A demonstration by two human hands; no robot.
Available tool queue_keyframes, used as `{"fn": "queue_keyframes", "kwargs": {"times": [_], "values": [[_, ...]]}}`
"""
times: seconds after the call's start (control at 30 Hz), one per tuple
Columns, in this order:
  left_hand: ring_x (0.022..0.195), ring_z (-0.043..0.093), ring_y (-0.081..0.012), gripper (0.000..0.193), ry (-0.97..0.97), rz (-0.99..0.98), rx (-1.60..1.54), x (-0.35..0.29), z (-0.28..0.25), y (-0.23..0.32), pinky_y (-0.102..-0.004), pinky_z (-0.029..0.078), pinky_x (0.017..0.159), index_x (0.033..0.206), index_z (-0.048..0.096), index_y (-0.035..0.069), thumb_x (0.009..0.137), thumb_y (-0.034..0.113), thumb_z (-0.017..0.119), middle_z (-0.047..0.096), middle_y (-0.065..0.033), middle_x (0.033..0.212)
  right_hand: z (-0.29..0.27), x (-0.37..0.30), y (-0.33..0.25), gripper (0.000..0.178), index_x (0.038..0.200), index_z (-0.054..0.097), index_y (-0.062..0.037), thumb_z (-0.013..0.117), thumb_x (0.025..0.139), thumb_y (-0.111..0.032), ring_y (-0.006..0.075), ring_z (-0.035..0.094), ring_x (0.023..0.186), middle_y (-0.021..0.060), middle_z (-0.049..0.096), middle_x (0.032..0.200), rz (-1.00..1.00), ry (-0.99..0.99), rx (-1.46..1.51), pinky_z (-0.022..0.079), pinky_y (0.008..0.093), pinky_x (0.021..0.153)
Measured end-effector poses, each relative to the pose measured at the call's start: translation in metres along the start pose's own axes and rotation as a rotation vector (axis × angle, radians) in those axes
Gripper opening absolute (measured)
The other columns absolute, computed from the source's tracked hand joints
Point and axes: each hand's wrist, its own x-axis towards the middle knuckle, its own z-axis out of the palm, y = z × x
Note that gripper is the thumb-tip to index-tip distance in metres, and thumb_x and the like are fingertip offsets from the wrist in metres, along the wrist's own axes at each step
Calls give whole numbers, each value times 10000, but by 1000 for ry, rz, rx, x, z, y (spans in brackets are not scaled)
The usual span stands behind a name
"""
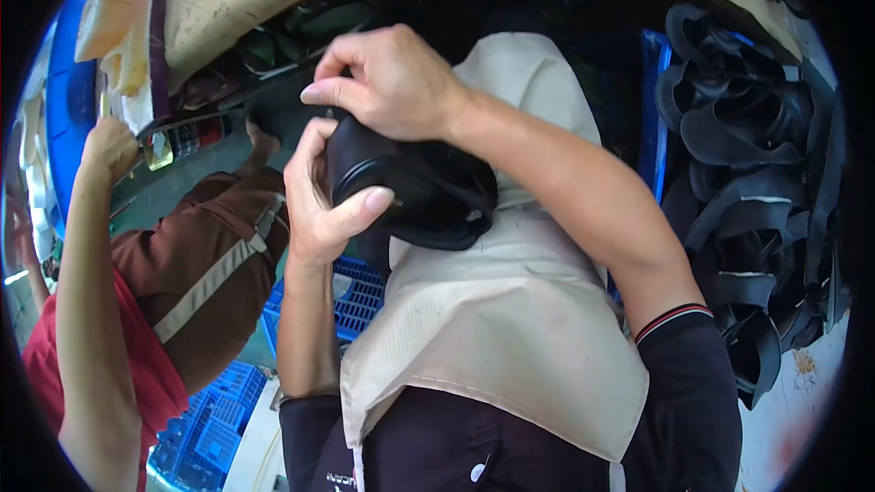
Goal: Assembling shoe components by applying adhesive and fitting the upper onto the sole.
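A black shoe upper (401,173) with a dark, open collar is held above my lap, over a beige apron (492,319). My left hand (319,200) is closed around its left end, thumb laid across the top and fingers behind it. Over the upper's far edge bends my right hand (392,82), its thumb and curled forefinger close together at that edge. Whatever is between those fingertips is too small to make out. The right hand's other fingers are hidden behind the palm.
A beige bench edge (273,0) curves across the far side. Many black uppers (747,146) are piled at the right beside a blue frame (654,109). At left a co-worker's hand (114,150) is near yellowish foam (128,18). Blue crates (214,419) stand low at left.
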Motion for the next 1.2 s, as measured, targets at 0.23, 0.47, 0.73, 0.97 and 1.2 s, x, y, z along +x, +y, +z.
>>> {"fn": "queue_keyframes", "kwargs": {"times": [0.23,0.47,0.73,0.97,1.2], "values": [[783,573,-149,577,42,38,-96,-5,-31,-8,-256,472,780,1050,563,30,604,246,859,641,-68,915,15,-2,4,255,910,758,-14,648,955,-239,126,525,558,27,668,668,275,-136,0,426,270,546],[711,533,-119,475,54,138,-182,6,-30,-5,-223,457,709,1023,577,32,706,264,843,634,-42,858,37,0,19,340,912,747,2,583,1000,-282,136,564,668,20,675,729,217,-111,145,458,270,642],[673,489,-96,234,225,102,-294,-8,-46,33,-231,421,632,873,575,35,928,226,700,602,-27,801,1,-10,-57,908,1414,536,-11,886,707,-461,206,575,1012,106,612,1239,78,-353,577,451,331,943],[605,391,-107,361,497,381,122,-11,-44,15,-260,347,557,679,515,37,1015,148,586,520,-16,699,11,-18,-68,906,1239,610,-27,972,420,-165,234,619,877,92,659,1077,39,-416,79,495,322,815],[609,418,-121,380,317,214,301,-12,-85,-10,-250,358,589,684,557,30,1037,159,502,534,-45,684,39,-27,-62,732,1211,605,-48,891,546,-154,286,646,835,106,665,1034,12,-410,-60,515,347,770]]}}
